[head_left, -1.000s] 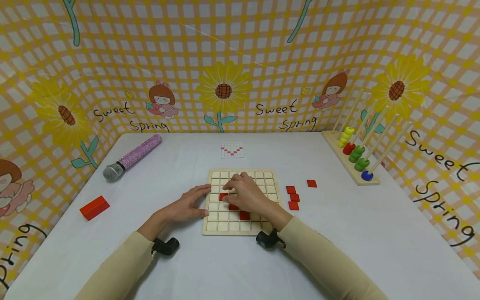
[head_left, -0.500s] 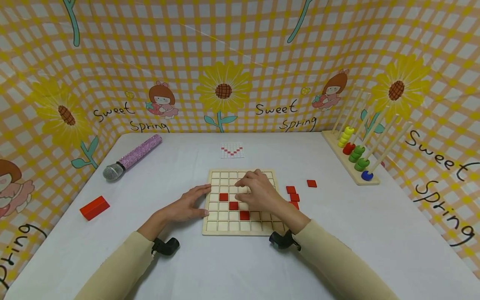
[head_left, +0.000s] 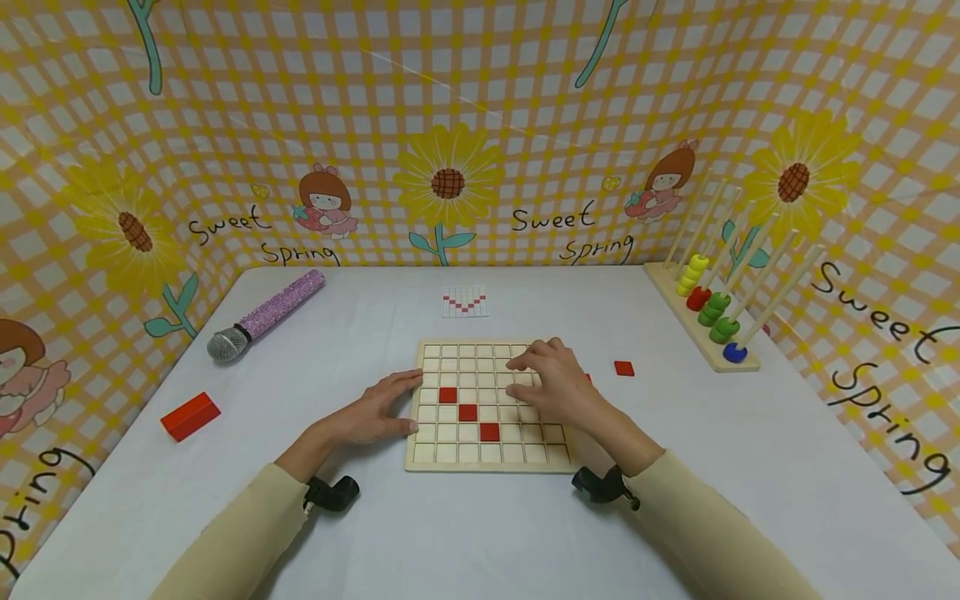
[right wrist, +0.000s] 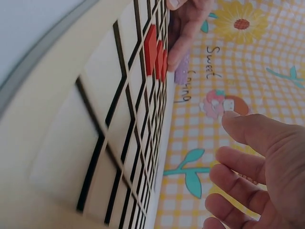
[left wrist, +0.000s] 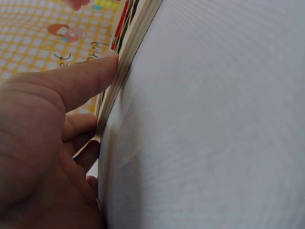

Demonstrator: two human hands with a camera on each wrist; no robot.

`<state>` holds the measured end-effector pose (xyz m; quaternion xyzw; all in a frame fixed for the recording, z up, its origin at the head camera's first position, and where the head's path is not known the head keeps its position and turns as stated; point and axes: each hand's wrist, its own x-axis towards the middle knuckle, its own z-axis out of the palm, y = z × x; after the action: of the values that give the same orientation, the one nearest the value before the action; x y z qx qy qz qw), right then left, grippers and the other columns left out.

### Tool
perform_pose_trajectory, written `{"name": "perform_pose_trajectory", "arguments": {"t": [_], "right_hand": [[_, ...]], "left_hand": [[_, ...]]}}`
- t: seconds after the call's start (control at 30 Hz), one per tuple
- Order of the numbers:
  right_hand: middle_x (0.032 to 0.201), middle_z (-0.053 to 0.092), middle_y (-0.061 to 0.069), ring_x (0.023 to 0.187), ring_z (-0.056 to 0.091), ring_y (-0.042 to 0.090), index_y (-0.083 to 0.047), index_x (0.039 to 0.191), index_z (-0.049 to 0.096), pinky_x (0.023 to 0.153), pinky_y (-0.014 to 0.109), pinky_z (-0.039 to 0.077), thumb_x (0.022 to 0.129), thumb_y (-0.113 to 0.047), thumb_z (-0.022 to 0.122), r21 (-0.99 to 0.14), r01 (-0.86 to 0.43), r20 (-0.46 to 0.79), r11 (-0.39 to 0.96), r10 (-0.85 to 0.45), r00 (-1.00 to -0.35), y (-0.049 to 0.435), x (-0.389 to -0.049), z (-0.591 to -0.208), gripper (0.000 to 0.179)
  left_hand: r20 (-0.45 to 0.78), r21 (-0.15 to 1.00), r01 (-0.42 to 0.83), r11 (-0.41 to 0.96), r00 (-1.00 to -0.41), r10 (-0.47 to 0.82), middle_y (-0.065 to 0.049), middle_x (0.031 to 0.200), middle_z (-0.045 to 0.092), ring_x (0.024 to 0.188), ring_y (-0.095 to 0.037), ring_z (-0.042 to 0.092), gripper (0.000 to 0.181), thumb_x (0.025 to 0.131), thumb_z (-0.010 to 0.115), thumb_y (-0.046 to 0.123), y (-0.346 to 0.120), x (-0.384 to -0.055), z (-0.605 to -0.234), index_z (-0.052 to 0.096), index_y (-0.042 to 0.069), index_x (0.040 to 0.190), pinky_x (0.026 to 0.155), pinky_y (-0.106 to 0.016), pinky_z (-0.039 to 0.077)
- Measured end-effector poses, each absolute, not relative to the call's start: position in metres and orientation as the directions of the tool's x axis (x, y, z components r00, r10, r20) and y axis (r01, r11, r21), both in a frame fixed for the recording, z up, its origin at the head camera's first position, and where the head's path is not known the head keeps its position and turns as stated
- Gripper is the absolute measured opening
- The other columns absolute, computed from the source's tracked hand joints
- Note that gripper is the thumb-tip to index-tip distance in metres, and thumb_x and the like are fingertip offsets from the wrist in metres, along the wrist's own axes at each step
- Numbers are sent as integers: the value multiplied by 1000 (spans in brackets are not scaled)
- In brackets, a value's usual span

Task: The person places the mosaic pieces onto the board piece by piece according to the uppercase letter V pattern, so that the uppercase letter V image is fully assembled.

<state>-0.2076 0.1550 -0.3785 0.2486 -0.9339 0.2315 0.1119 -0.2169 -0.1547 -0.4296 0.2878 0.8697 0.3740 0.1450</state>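
A wooden grid board (head_left: 487, 468) lies on the white table, with three red square tiles (head_left: 468, 412) set in its cells along a diagonal. My left hand (head_left: 375, 413) rests on the table at the board's left side, fingertips and thumb touching its edge; the left wrist view shows the thumb (left wrist: 90, 78) against the wooden rim. Above the board's right part hovers my right hand (head_left: 558, 387), fingers parted from the thumb and nothing between them. In the right wrist view that hand (right wrist: 257, 176) has loosely bent fingers, apart from the board.
One loose red tile (head_left: 624, 368) lies right of the board; other loose tiles are mostly hidden behind the right hand. A small pattern card (head_left: 465, 302) sits behind the board. A microphone (head_left: 266, 317) and red block (head_left: 191, 417) lie left; a bead abacus (head_left: 705, 317) stands right.
My right hand has moved rightward across the board, uncovering the three red tiles in the grid and covering most of the loose ones. My left hand stays in place.
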Motion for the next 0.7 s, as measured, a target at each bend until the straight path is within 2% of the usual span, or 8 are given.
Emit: {"name": "perform_pose_trajectory", "arguments": {"t": [0.57, 0.7], "right_hand": [[104, 61, 7, 100, 43, 24, -8, 111, 68, 83, 39, 35, 80, -26, 74, -446, -378, 229, 812, -305, -925, 199, -207, -381, 37], [105, 60, 9, 101, 43, 26, -7, 112, 68, 83, 42, 35, 81, -24, 74, -444, -362, 228, 820, -288, -930, 211, -209, -384, 36]], "left_hand": [[-51, 720, 386, 577, -799, 599, -12, 158, 18, 146, -37, 11, 76, 87, 66, 25, -154, -216, -428, 26, 4, 148, 112, -64, 9], [-55, 718, 382, 582, -802, 594, -12, 158, 18, 146, -36, 11, 75, 88, 66, 25, -154, -215, -428, 26, 4, 148, 112, -64, 9]]}}
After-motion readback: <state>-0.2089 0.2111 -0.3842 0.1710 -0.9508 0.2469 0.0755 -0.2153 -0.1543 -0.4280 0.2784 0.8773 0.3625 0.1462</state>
